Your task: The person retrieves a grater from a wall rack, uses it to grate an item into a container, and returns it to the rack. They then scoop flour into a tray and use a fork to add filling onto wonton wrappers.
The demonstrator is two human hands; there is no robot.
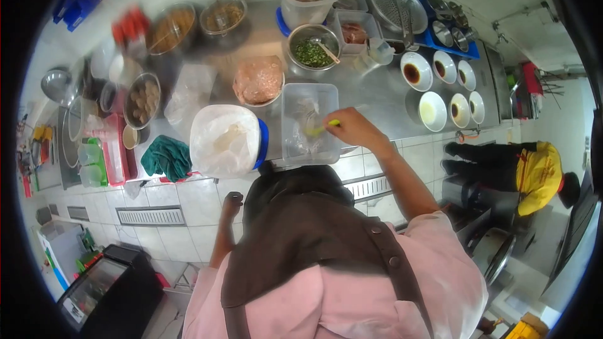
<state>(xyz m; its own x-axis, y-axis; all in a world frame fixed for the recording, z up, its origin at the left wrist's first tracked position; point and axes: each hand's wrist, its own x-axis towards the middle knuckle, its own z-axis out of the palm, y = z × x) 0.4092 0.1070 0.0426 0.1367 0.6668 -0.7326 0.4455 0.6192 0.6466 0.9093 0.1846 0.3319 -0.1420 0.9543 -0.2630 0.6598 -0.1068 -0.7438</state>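
My right hand [355,129] is closed around a small tool with a yellow-green handle [331,123]. Its lower end dips into a clear plastic tub [289,97] that has pale residue inside; the tool's tip is not distinct. My left hand [232,203] hangs low beside the apron, away from the counter, with its fingers curled and nothing visible in them. Left of the tub is a white container [204,127] with a bag-like lining and a blue lid [262,144] under its edge. Behind them sits a bowl of pinkish minced meat [258,79].
A steel bowl of chopped greens [308,55] stands behind the tub. Several white bowls with liquid [432,111] line the right. A green cloth [166,157] and a bowl of round balls [144,100] lie left. A person in yellow [539,177] stands far right.
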